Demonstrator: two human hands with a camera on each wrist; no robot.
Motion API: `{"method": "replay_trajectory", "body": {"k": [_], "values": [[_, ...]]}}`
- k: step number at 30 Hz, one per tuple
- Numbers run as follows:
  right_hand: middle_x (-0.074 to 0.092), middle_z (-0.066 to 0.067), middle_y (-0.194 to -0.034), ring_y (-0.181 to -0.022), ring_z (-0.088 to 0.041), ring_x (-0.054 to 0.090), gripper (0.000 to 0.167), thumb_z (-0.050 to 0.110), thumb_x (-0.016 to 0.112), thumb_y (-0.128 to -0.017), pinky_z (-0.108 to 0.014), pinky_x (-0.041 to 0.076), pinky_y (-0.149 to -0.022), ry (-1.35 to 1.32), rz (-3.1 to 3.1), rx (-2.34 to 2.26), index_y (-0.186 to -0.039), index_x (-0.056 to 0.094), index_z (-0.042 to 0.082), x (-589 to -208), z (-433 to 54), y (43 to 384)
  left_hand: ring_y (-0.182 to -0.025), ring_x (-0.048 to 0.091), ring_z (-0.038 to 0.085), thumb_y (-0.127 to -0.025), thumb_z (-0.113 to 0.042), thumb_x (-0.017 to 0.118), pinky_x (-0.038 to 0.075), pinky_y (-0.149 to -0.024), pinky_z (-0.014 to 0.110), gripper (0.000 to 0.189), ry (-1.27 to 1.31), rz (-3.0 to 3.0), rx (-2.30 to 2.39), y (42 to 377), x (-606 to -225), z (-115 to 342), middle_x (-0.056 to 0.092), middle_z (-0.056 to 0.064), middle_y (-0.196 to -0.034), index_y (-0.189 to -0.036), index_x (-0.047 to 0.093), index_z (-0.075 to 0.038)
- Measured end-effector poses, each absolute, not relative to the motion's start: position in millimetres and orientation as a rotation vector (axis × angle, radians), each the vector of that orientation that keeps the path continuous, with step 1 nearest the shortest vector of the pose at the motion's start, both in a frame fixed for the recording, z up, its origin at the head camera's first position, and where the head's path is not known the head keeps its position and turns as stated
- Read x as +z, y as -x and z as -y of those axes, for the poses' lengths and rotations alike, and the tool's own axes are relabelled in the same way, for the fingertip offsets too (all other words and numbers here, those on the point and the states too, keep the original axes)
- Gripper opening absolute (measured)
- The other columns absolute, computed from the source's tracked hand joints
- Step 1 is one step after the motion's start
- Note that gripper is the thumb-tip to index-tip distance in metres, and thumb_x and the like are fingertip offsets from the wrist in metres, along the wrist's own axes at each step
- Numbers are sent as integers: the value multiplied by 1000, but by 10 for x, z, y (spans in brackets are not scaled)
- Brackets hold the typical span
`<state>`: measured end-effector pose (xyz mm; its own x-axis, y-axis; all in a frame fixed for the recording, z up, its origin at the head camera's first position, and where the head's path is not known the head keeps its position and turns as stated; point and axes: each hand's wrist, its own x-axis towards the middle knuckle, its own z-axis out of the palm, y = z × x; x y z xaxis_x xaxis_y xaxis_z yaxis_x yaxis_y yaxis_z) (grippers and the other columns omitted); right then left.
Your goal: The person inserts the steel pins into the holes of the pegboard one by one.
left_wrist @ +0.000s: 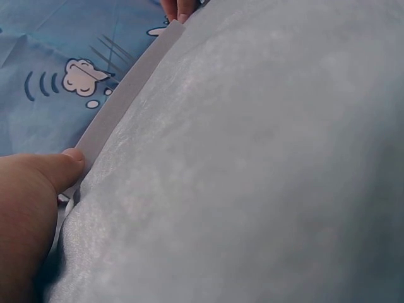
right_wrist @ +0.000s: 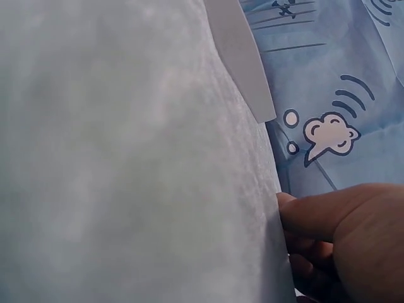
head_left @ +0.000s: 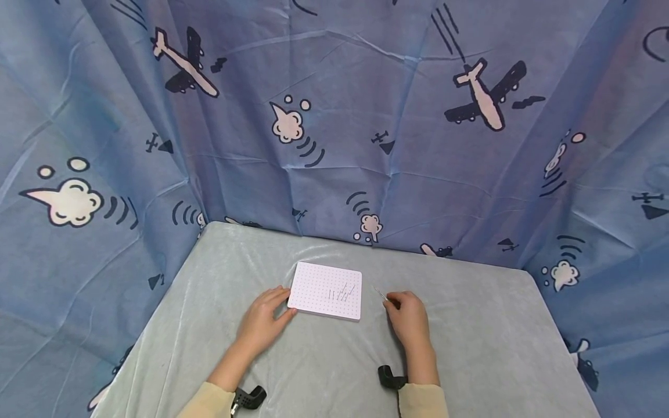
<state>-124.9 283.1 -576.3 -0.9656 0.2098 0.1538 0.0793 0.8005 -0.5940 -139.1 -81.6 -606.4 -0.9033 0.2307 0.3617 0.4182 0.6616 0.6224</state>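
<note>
A white board dotted with rows of small holes lies flat on the cloth. Several thin metal pins stand in its right half. My left hand holds the board's near left corner, fingers at the left side and thumb by the front edge. In the left wrist view that thumb presses the board's side wall. To the right of the board, apart from it, my right hand pinches a thin metal pin between thumb and fingers. The right wrist view shows the hand near the board's corner, the pin hidden.
A pale grey-green velvety cloth covers the table. Behind and at both sides hangs a blue curtain printed with airplanes and clouds. Black wrist camera mounts sit by both forearms.
</note>
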Motion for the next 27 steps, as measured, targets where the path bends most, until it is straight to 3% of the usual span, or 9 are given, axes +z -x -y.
{"method": "replay_trajectory", "body": {"k": [16, 27], "values": [[77, -11, -93, -86, -30, 71, 7, 6, 78, -98, -53, 62, -82, 266, 2855, 879, -101, 82, 0, -5669, -2750, 1289, -139, 63, 38, -91, -27, 92, 48, -121, 55, 51, 513, 2641, -1083, 1385, -6051, 818, 73, 14, -139, -135, 77, -5], [63, -5, -78, -70, -23, 58, 13, 8, 66, -99, -41, 52, -66, 284, 2883, 825, -88, 71, 4, -5665, -2711, 1275, -139, 62, 39, -91, -25, 92, 47, -122, 56, 51, 518, 2636, -1094, 1390, -6059, 822, 73, 15, -140, -135, 77, -5]]}}
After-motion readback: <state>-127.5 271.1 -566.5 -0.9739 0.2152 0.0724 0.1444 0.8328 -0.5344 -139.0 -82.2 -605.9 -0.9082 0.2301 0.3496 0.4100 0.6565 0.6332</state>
